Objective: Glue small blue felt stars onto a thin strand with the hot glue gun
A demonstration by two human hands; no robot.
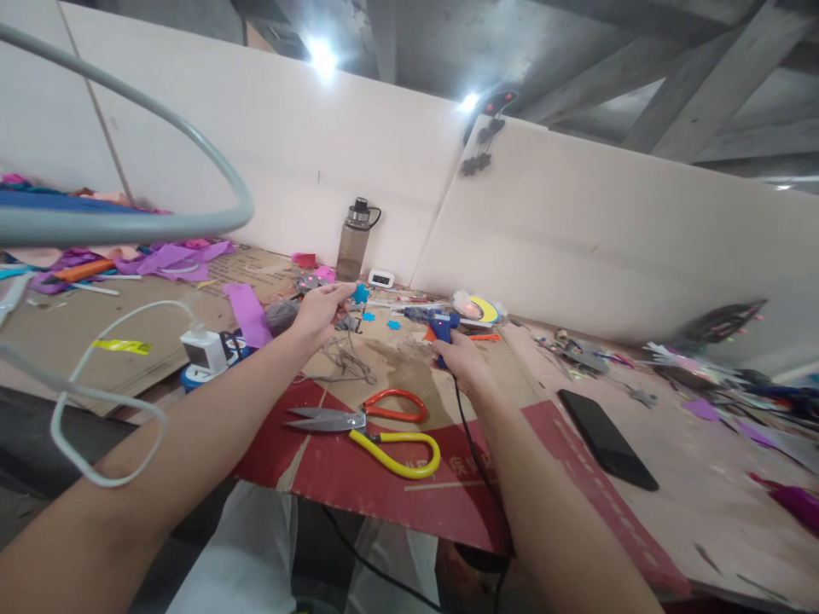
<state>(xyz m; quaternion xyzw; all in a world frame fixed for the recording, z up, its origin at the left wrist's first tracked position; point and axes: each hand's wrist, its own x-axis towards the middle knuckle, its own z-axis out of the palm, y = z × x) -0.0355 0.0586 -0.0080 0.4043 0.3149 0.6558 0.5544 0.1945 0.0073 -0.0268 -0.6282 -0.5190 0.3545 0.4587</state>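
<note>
Between the fingertips of my left hand (325,312) is a small blue flower-shaped piece (362,294). My right hand (459,351) is wrapped round the handle of a blue glue gun (435,319), whose nozzle points left toward that piece. Two more blue flower pieces, one (369,316) near my left fingers and another (393,325) between the hands, lie on the cardboard (409,367). Grey string (349,362) lies loosely below my left hand. Scissors (358,419) with one red and one yellow handle rest nearer to me.
A water bottle (353,243) and a small white clock (381,279) stand by the back panel. On the left are a white charger (205,350) with its cable and purple scraps (248,314). A black phone (606,437) lies at right. A pale curved tube (192,128) crosses the upper left.
</note>
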